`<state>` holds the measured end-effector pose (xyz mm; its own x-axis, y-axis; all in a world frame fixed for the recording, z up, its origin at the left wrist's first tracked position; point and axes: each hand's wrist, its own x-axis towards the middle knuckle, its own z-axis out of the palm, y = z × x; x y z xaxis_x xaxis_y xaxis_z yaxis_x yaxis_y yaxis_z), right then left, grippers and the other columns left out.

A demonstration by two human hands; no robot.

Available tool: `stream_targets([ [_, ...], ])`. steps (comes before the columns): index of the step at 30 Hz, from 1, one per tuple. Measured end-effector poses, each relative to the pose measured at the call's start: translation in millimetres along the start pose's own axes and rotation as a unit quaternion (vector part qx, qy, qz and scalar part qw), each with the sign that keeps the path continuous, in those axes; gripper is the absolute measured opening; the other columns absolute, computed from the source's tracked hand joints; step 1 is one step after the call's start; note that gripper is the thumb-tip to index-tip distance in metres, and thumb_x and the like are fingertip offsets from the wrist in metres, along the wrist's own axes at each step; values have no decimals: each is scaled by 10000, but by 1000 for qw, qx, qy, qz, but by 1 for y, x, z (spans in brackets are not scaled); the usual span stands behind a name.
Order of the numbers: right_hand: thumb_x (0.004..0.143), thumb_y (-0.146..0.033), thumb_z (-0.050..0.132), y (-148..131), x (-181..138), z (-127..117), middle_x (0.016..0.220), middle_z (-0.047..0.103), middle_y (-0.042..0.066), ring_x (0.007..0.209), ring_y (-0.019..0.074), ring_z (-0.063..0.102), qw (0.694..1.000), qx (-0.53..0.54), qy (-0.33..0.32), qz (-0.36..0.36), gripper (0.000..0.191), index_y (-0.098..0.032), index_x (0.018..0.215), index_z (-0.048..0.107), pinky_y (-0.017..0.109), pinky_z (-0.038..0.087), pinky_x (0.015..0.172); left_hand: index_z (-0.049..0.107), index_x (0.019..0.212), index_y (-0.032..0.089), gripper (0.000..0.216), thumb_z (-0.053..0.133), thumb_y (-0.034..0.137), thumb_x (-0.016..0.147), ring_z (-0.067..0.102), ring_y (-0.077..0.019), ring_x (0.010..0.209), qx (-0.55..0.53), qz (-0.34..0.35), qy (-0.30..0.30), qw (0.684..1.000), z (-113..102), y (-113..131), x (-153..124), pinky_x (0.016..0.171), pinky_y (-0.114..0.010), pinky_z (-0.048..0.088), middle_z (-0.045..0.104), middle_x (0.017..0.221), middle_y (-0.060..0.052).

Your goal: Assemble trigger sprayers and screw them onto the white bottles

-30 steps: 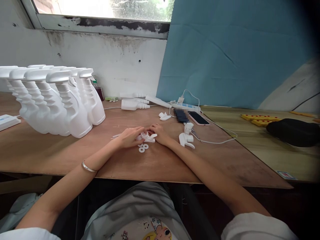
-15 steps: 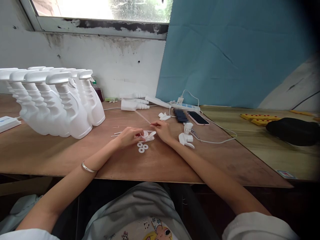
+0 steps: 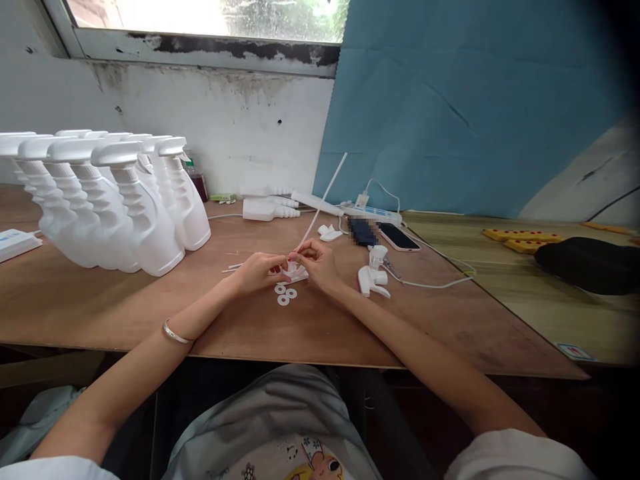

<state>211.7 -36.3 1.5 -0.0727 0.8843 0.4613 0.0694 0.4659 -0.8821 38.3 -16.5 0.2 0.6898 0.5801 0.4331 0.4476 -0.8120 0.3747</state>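
My left hand (image 3: pixel 257 271) is closed on a small white spray trigger head (image 3: pixel 294 271) that rests on the brown table (image 3: pixel 125 307). My right hand (image 3: pixel 316 261) pinches the lower end of a thin white dip tube (image 3: pixel 324 199) right at the trigger head. The tube slants up and to the right, away from me. Two white ring washers (image 3: pixel 287 296) lie on the table just in front of my hands. A bangle sits on my left wrist.
Several white spray bottles (image 3: pixel 110 200) stand in rows at the left. More trigger heads (image 3: pixel 374 277), a phone (image 3: pixel 399 236), a power strip (image 3: pixel 373 213) with cables and lying bottles (image 3: pixel 270 208) sit behind. A black object (image 3: pixel 590 265) and yellow blocks (image 3: pixel 520 239) lie at the right.
My right hand picked up the dip tube, swung it from lying low to standing upward, and brought its lower end to the trigger head in my left hand.
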Motion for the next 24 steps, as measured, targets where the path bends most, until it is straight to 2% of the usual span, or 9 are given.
stream_targets([
  [9, 649, -387, 683, 2, 0, 0, 661, 604, 1, 615, 132, 602, 1000, -14, 22, -10, 251, -175, 711, 564, 233, 467, 520, 576, 771, 170, 252, 580, 421, 751, 559, -107, 609, 2, 7, -3, 1000, 1, -4, -1, 587, -203, 402, 621, 718, -7],
  [18, 647, -404, 679, 1, -2, 1, 729, 644, 19, 653, 141, 609, 999, -18, 26, -9, 258, -181, 739, 587, 256, 489, 571, 577, 801, 170, 264, 568, 431, 761, 565, -105, 611, -1, 9, -8, 1000, 2, -6, 0, 589, -201, 412, 623, 733, -9],
  [24, 683, -390, 649, 1, -2, 1, 768, 657, 26, 673, 145, 616, 997, -63, 21, -25, 223, -185, 757, 602, 253, 470, 579, 577, 802, 169, 265, 567, 431, 760, 572, -110, 622, -1, 13, -7, 1000, 3, -7, 0, 595, -205, 420, 620, 730, -10],
])
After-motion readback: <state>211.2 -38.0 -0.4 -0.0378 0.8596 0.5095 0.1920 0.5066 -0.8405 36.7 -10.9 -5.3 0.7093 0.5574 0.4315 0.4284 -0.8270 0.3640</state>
